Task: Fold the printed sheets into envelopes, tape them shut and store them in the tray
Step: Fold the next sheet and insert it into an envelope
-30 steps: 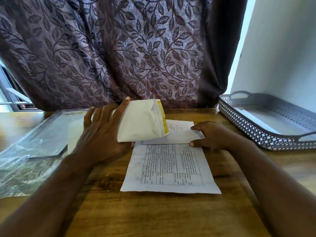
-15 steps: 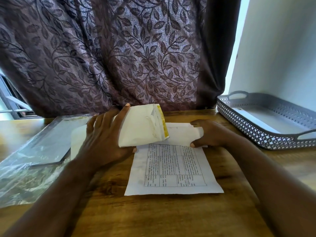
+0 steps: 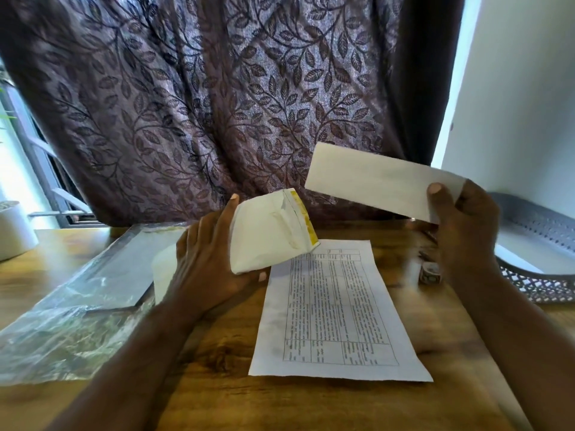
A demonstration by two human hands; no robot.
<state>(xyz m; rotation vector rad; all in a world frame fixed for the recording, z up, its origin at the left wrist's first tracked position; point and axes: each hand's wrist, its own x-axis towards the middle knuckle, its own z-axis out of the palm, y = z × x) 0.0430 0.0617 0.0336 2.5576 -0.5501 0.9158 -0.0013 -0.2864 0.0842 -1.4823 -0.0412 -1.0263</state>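
— What changed?
— The right hand [image 3: 463, 231] has lifted the long folded white paper [image 3: 379, 181] off the wooden bench [image 3: 217, 399], pinching one end near the grey lattice tray [image 3: 541, 231].
— And the left hand [image 3: 205, 259]?
— Still gripping the white, yellow-edged envelope pack [image 3: 267, 234]; stuffing looks next.

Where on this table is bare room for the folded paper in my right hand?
The table is bare along its near edge, below the printed sheet. Crowded: plastic bag on the left, small object between sheet and tray.

Matt paper sheet [image 3: 336, 312], grained wood table [image 3: 280, 405]
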